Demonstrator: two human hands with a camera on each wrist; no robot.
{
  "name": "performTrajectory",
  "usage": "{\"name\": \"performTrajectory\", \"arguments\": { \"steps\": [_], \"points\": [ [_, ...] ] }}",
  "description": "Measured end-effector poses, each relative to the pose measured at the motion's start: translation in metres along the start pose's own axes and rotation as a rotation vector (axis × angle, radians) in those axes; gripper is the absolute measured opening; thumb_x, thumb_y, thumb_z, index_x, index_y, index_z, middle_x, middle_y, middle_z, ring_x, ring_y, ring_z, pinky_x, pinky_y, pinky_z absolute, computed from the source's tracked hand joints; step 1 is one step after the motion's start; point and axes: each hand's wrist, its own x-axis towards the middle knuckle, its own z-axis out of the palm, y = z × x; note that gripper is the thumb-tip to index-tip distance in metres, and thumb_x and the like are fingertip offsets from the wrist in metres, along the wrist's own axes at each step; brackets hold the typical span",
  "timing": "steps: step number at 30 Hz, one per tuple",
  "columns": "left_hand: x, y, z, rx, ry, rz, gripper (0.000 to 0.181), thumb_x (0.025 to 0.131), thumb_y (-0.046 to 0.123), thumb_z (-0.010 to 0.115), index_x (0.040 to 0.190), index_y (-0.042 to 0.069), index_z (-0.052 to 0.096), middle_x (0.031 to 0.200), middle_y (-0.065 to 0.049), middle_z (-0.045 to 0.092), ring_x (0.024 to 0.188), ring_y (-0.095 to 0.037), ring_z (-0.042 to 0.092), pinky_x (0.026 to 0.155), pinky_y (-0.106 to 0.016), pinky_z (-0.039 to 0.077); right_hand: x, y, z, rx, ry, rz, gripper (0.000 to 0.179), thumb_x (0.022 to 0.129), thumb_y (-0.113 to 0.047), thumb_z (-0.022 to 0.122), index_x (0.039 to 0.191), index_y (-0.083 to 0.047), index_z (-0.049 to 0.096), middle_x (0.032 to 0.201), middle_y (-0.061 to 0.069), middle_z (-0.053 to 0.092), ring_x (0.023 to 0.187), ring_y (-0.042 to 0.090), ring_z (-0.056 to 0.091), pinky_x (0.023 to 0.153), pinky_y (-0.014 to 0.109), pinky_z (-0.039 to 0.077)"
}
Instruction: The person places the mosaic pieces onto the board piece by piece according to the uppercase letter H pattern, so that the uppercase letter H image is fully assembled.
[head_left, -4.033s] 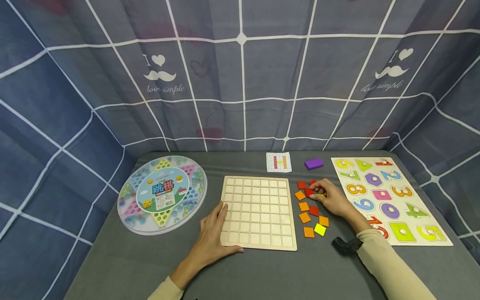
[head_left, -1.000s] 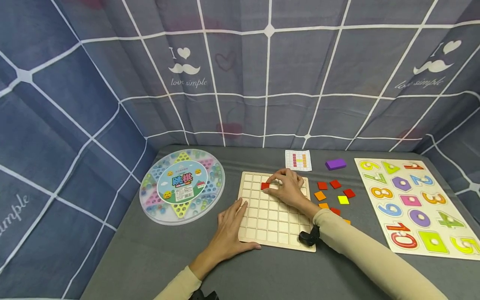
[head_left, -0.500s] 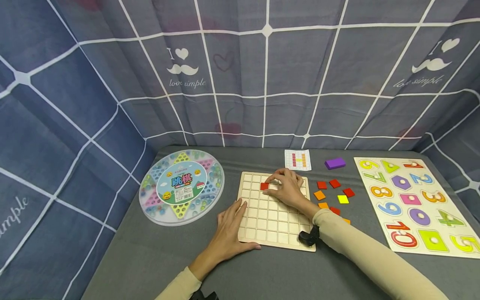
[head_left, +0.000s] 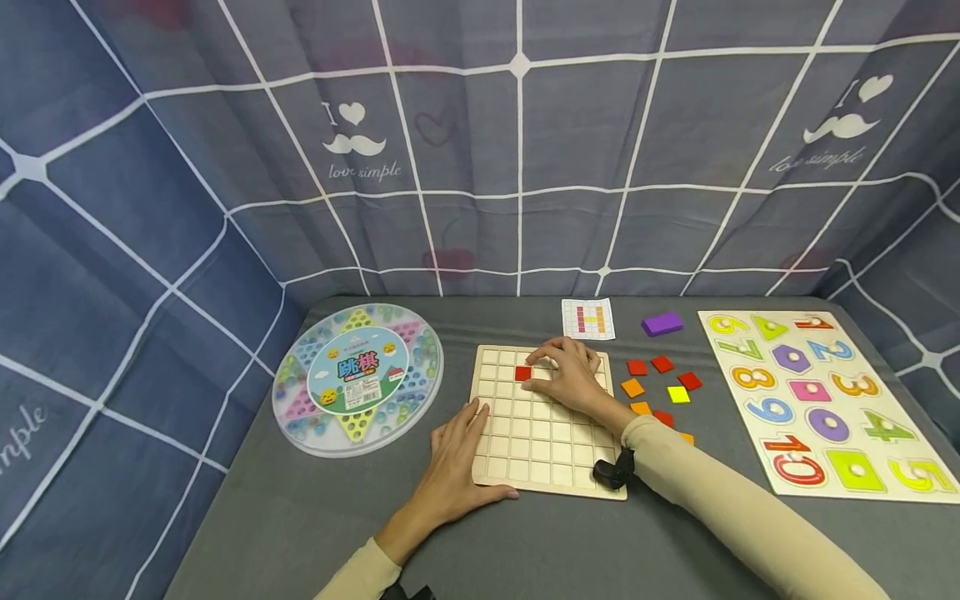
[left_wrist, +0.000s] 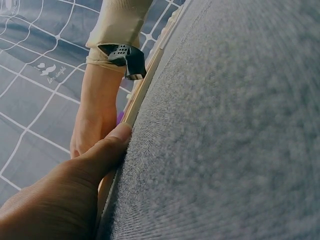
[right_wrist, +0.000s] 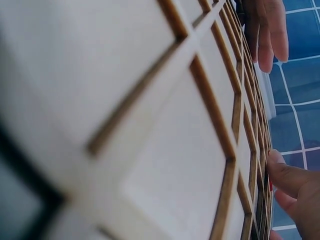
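A square wooden grid board [head_left: 547,429] lies at the middle of the table. My left hand [head_left: 450,462] rests at its near left corner, fingers straight along the left edge. In the left wrist view the left thumb [left_wrist: 107,147] presses on the board's front edge. My right hand [head_left: 572,377] reaches over the board's upper part. Its thumb and index finger pinch a red square tile [head_left: 522,373], which sits in a cell of the second row. In the right wrist view the right thumb [right_wrist: 282,167] shows at a thin red sliver of this tile.
Loose red tiles [head_left: 662,364], orange tiles [head_left: 632,388] and a yellow tile [head_left: 678,394] lie right of the board. Behind are a pattern card [head_left: 588,319] and a purple block [head_left: 662,324]. A round marble-game box [head_left: 358,371] stands left, a number puzzle [head_left: 810,400] right.
Four seconds ago my right hand was among the loose tiles; since then it has come left over the board with the red tile. In the last second the hands have barely moved; the head view shifted slightly.
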Motion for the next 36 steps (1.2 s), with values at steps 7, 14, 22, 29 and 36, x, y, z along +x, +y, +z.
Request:
{"name": "performTrajectory", "arguments": {
  "steps": [7, 14, 22, 29, 36],
  "points": [
    [-0.004, -0.002, -0.002, -0.011, 0.026, 0.002, 0.122, 0.058, 0.054, 0.09, 0.15, -0.003, 0.033, 0.153, -0.025, 0.035, 0.137, -0.038, 0.04, 0.098, -0.048, 0.029, -0.002, -0.003, -0.007, 0.11, -0.043, -0.012, 0.042, 0.078, -0.029, 0.083, 0.115, -0.016, 0.067, 0.132, 0.012, 0.051, 0.128, 0.036, 0.035, 0.106, 0.062, 0.002],
    [-0.005, -0.005, 0.0, 0.0, 0.049, 0.028, 0.122, 0.058, 0.057, 0.088, 0.15, -0.002, 0.034, 0.152, -0.025, 0.036, 0.137, -0.038, 0.039, 0.097, -0.048, 0.029, -0.018, 0.008, -0.045, 0.179, -0.004, -0.031, 0.043, 0.085, -0.023, 0.077, 0.123, -0.01, 0.063, 0.133, 0.012, 0.055, 0.128, 0.038, 0.039, 0.104, 0.065, 0.01],
    [-0.003, -0.005, 0.0, -0.004, 0.061, 0.053, 0.121, 0.058, 0.056, 0.088, 0.149, -0.003, 0.035, 0.151, -0.025, 0.038, 0.136, -0.039, 0.041, 0.097, -0.05, 0.03, -0.039, 0.057, -0.093, 0.101, 0.064, 0.002, 0.035, 0.088, -0.014, 0.073, 0.12, -0.003, 0.064, 0.132, 0.019, 0.054, 0.129, 0.046, 0.035, 0.103, 0.073, 0.011],
    [-0.003, -0.004, 0.001, -0.003, 0.054, 0.06, 0.12, 0.059, 0.058, 0.087, 0.149, -0.003, 0.035, 0.151, -0.025, 0.037, 0.137, -0.039, 0.04, 0.097, -0.05, 0.03, -0.052, 0.089, -0.106, -0.001, 0.121, 0.053, 0.034, 0.09, -0.019, 0.071, 0.121, -0.007, 0.064, 0.128, 0.022, 0.057, 0.117, 0.046, 0.04, 0.094, 0.065, 0.014],
    [-0.002, -0.003, 0.002, -0.015, 0.046, 0.067, 0.12, 0.062, 0.06, 0.085, 0.15, -0.003, 0.034, 0.152, -0.025, 0.035, 0.138, -0.039, 0.038, 0.097, -0.049, 0.028, -0.056, 0.098, -0.108, -0.015, 0.124, 0.072, 0.031, 0.089, -0.012, 0.071, 0.119, -0.007, 0.065, 0.128, 0.022, 0.058, 0.119, 0.047, 0.04, 0.097, 0.073, 0.01]
  ]
}}
